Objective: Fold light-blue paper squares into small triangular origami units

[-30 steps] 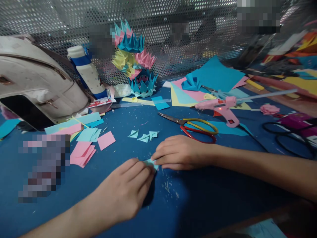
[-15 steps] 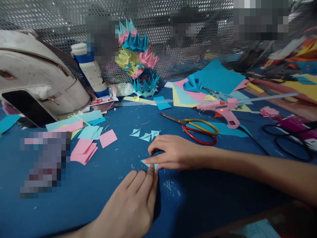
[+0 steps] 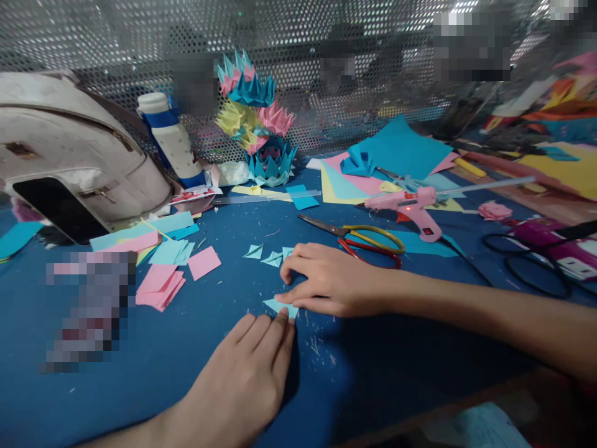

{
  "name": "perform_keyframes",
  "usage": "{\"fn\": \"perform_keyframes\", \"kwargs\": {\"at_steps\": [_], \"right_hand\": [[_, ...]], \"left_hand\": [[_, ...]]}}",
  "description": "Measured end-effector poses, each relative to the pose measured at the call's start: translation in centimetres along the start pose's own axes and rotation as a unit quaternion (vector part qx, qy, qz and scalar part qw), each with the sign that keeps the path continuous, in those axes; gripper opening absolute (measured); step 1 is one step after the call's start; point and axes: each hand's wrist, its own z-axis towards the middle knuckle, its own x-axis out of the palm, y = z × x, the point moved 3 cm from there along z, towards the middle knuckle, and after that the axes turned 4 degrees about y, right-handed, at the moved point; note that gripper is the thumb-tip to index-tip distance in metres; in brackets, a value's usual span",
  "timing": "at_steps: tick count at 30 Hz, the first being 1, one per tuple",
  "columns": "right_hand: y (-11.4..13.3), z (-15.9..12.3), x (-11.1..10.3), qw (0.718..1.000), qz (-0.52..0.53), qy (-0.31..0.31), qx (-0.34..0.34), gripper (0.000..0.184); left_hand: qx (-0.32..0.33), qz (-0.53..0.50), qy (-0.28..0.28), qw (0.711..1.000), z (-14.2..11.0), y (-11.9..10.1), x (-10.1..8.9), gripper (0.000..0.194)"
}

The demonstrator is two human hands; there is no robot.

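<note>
A small light-blue paper piece [image 3: 282, 307], folded to a triangle, lies flat on the blue table between my hands. My left hand [image 3: 247, 367] comes from the lower left, fingers close together, pinning its near edge with the fingertips. From the right, my right hand [image 3: 326, 283] presses the same piece with its fingertips, the index finger curled above. Just beyond are several finished-looking light-blue folded triangles [image 3: 254, 251], partly covered by my right hand. Scissors [image 3: 345, 231] with red and yellow handles lie behind my right hand, blades pointing left.
Pink paper squares [image 3: 159, 287] and light-blue squares [image 3: 172, 252] lie left. A pink glue gun [image 3: 422, 208] with a lit light stands right, its cord trailing. Origami flowers [image 3: 270, 158] are stacked at the back. A backpack [image 3: 69, 137], phone [image 3: 60, 208] and bottle [image 3: 172, 140] occupy the left.
My right hand's fingers have shifted slightly up and right along the folded paper, uncovering more of it. My left hand stays at its near edge. The view has tilted slightly.
</note>
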Motion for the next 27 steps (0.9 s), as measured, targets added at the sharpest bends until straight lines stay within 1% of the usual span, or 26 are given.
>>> {"fn": "perform_keyframes", "kwargs": {"at_steps": [4, 6, 8, 9, 10, 13, 16, 18, 21, 24, 27], "right_hand": [[0.1, -1.4, -2.2, 0.996, -0.031, 0.078, 0.016, 0.03], [0.2, -1.9, -3.0, 0.993, -0.044, 0.102, 0.033, 0.029], [0.2, -2.1, -3.1, 0.991, -0.05, 0.113, 0.043, 0.029], [0.1, -2.0, -3.0, 0.992, -0.049, 0.109, 0.046, 0.031], [0.0, -1.9, -2.6, 0.993, -0.044, 0.099, 0.044, 0.032], [-0.4, -1.2, -1.2, 0.998, -0.044, 0.029, 0.024, 0.032], [-0.7, -0.6, 0.5, 1.0, -0.019, 0.008, 0.023, 0.039], [-0.7, -0.4, 1.1, 0.999, 0.014, -0.002, 0.043, 0.032], [-1.0, -0.4, 1.3, 0.989, 0.097, -0.019, 0.108, 0.022], [-1.1, -0.6, 1.1, 0.978, 0.132, -0.035, 0.156, 0.022], [-1.0, -0.7, 0.9, 0.977, 0.14, -0.028, 0.158, 0.026]], "left_hand": [[0.002, -0.02, 0.002, 1.0, 0.1, 0.0, -0.2, 0.043], [0.002, -0.039, 0.006, 0.999, 0.2, 0.2, -0.2, 0.043], [-0.003, -0.094, 0.012, 0.995, 0.5, 0.8, -0.1, 0.041], [-0.006, -0.127, 0.01, 0.992, 0.7, 1.3, 0.0, 0.039], [-0.024, -0.183, 0.019, 0.983, 0.9, 1.9, 0.3, 0.037], [-0.072, -0.216, 0.013, 0.974, 1.7, 4.0, 0.9, 0.034], [-0.122, -0.258, 0.01, 0.958, 2.1, 5.5, 1.7, 0.033], [-0.146, -0.281, 0.01, 0.948, 2.3, 6.0, 2.2, 0.026], [-0.169, -0.306, 0.009, 0.937, 2.4, 6.3, 2.7, 0.022], [-0.178, -0.33, 0.007, 0.927, 2.5, 6.6, 2.8, 0.018], [-0.177, -0.352, 0.008, 0.919, 2.6, 6.7, 2.5, 0.008]]}}
